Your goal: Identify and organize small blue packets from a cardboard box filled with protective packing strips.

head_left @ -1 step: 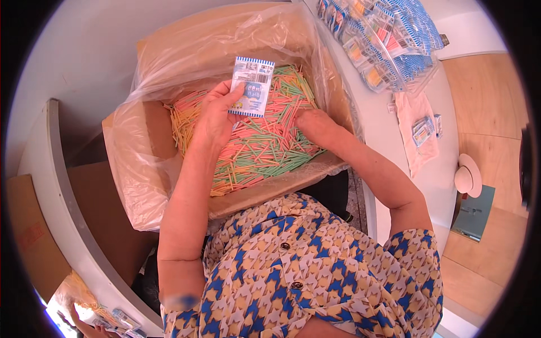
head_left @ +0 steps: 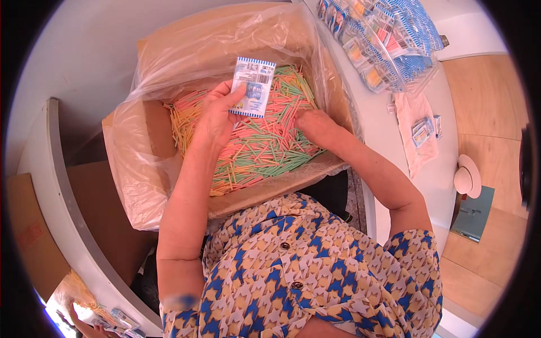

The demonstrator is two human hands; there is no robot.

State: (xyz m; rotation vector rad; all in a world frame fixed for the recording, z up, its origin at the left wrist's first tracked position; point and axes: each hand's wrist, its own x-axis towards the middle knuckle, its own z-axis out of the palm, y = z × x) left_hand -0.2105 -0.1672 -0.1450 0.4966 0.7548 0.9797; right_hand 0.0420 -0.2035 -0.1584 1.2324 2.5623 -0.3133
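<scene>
At far left, beyond a curved white partition, brown cardboard and, low in the corner, part of another person's arm. Next, clear plastic liner draped over the rim of a cardboard box, with a loose bed of pink, green and yellow sticks inside. Above the far half of the bed, a small blue-and-white packet, clamped between thumb and fingers of the left hand. Probably best to pinch lightly near the edge, without creasing, and to keep close over the sticks. Forearm reaching up from below, almost straight at the elbow, thumb across the packet's front, fingers mostly behind.

Just to the right, the right hand down among the sticks, back upward, fingers curled under, tips hidden. Cannot tell whether closed on any sticks or loose. Likely wise to gather gently, lining up lengthwise, for fear of snapping such thin pieces. Elbow bent and flared outward, forearm slanting over the box's right side. Farther right, on a white table, a clear tub heaped with similar packets, then a pale pink cloth with a few more on top.
</scene>
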